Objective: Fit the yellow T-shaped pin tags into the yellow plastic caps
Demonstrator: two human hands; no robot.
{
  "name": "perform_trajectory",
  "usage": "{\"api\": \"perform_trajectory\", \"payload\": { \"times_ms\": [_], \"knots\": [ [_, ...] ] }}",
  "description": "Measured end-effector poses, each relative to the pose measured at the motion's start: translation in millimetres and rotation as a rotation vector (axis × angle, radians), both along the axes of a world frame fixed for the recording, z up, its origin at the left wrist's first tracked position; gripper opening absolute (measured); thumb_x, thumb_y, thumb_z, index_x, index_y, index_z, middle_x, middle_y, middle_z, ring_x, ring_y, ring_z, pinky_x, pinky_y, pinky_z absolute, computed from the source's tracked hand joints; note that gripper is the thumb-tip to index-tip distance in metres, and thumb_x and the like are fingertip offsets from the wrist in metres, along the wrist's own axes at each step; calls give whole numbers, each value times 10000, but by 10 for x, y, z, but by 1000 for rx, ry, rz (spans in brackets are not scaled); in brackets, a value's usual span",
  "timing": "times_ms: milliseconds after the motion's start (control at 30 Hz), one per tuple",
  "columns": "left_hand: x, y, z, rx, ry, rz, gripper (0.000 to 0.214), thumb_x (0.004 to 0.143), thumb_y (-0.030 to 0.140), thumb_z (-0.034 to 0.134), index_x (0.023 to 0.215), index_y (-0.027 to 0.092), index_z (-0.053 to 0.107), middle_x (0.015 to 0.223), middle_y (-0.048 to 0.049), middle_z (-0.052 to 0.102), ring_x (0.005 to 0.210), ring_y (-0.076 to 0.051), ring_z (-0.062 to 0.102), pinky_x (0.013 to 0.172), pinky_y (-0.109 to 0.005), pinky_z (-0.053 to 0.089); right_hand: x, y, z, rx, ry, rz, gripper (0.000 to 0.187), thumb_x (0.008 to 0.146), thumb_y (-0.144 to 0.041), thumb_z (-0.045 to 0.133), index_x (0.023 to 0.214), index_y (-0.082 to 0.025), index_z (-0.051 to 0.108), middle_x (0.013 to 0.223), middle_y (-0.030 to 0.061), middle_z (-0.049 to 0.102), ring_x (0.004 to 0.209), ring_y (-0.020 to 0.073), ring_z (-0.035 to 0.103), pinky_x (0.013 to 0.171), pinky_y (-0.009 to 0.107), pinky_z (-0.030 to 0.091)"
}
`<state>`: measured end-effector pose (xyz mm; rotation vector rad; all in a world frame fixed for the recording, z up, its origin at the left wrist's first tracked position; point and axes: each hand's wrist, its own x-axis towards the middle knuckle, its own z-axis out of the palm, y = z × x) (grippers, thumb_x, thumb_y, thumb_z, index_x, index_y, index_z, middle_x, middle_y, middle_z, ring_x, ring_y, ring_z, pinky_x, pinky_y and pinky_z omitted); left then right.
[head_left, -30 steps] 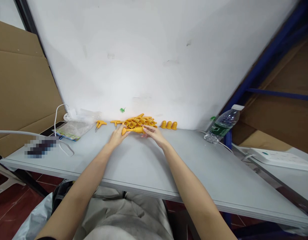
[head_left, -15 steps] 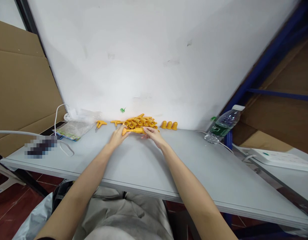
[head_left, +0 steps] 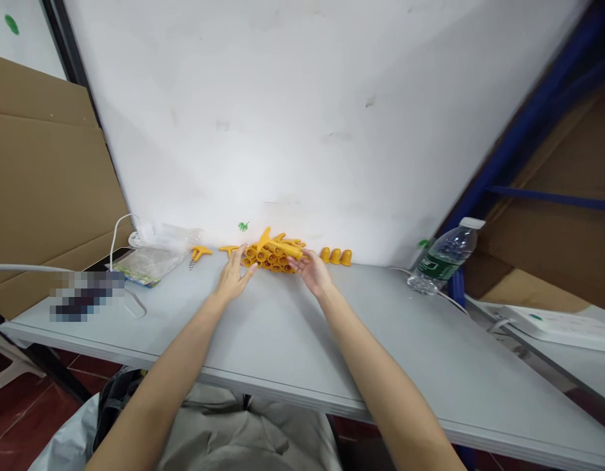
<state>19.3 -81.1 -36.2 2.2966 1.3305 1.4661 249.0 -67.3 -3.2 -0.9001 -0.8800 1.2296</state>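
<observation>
A stack of yellow T-handled pieces [head_left: 269,256] lies against the wall, their hollow round ends facing me. On top rests another yellow T-handled tool [head_left: 282,247], its crossbar at the left and its barrel pointing right. My left hand [head_left: 231,275] is at the stack's left side, open, with thumb and fingers apart. My right hand [head_left: 312,269] is open at the right end, fingers spread beside the top tool's barrel end; whether they touch it is hard to see. To the left lie a yellow T-handled corkscrew [head_left: 200,254] with bare spiral and a second yellow T-handle [head_left: 228,250].
Three yellow caps [head_left: 335,256] stand in a row right of the stack. A clear water bottle [head_left: 444,258] leans at the right of the grey table [head_left: 282,327]. At left are a plastic bag [head_left: 155,261], a white cable [head_left: 112,239] and a cardboard box [head_left: 47,170].
The yellow tool held between both hands is now on top of the stack. My hands have let go of it and spread apart. The view has tilted slightly upward.
</observation>
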Motion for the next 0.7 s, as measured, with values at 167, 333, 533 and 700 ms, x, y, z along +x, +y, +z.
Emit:
{"api": "perform_trajectory", "payload": {
  "times_ms": [167,333,533,700],
  "knots": [
    [-21,53,-43,-7,-30,10,508,959,429,426,1412,205,368,1253,-120,568,874,-160,596,814,-320,504,147,249,44,259,-140,-382,331,699,-459,679,852,-251,472,904,38,661,915,220,689,759,341,571],
    [-16,53,-53,-18,-25,13,441,970,400,405,1366,206,412,1223,-108,589,855,-157,598,839,-324,498,29,342,65,244,-407,-534,356,710,-429,660,967,-230,515,1081,80,638,958,197,636,816,324,531],
    [-22,70,-69,-15,-49,54,398,980,384,383,1323,196,460,1184,-107,604,834,-157,602,810,-314,501,-294,433,20,470,-752,-397,290,829,-331,563,1099,-228,544,1202,102,628,1122,233,581,976,394,456],
    [-32,91,-79,-16,-58,66,374,983,378,375,1293,199,486,1151,-98,611,825,-156,600,805,-308,502,-479,566,-52,621,-1236,-198,313,843,-134,502,1137,-185,597,1198,149,653,1114,294,599,1008,483,410]
  ]
}}
